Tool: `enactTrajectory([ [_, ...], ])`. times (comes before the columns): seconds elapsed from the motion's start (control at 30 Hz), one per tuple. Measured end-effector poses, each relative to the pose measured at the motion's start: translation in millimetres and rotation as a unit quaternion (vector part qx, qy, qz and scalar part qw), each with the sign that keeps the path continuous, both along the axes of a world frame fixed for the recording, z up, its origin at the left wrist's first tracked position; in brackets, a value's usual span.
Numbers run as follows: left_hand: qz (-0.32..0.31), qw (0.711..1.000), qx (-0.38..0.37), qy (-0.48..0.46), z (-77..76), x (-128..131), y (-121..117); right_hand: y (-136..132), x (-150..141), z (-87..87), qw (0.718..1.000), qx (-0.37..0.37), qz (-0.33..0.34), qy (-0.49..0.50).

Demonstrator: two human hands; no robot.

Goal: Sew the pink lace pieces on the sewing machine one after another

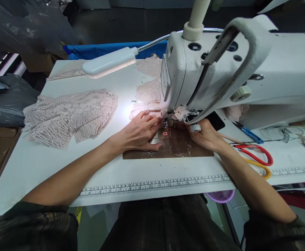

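Note:
My left hand (144, 130) lies on the sewing machine bed (168, 148), its fingers stretched toward the presser foot (168, 122) and its thumb apart. The fingertips rest at the near edge of pale pink lace fabric (148, 91), which spreads behind them and to the left of the machine head. My right hand (205, 134) is on the other side of the foot, close to the needle area. The machine head hides its fingers, so what they hold is out of sight. The white sewing machine (178, 69) stands over both hands.
A white lamp (110, 62) lights the stitching area. More lace pieces (71, 115) lie on the left of the white table (110, 167). Red-handled scissors (262, 153), a yellow handle (263, 170) and blue snips (252, 134) lie at right. A ruler strip (152, 186) runs along the front edge.

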State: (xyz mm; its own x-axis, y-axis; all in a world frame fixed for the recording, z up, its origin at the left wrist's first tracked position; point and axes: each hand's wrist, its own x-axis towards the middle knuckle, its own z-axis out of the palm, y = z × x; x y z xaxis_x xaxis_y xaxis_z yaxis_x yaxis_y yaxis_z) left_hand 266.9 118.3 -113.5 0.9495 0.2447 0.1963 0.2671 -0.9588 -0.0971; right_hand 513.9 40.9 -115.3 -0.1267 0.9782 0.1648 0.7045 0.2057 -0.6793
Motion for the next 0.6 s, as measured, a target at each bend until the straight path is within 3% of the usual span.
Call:
enactTrajectory([
  [0.07, 0.000, 1.000, 0.004, -0.011, -1.6, -0.1, -0.1, 1.6, -2.5, -4.5, 1.000, 0.017, -0.019, 0.004],
  [0.23, 0.018, 1.000, 0.003, -0.016, -3.3, 0.4, -2.6, -8.3, -11.2, -5.2, 0.999, -0.005, 0.037, -0.012],
  [0.4, 0.042, 0.999, -0.019, -0.003, -1.9, -0.5, -4.2, -12.8, -14.4, -13.1, 0.998, 0.014, -0.006, -0.056],
  [0.6, 0.060, 0.994, -0.079, -0.037, -3.7, -3.5, -2.0, -11.4, -15.5, -18.7, 0.995, 0.040, 0.003, -0.086],
])
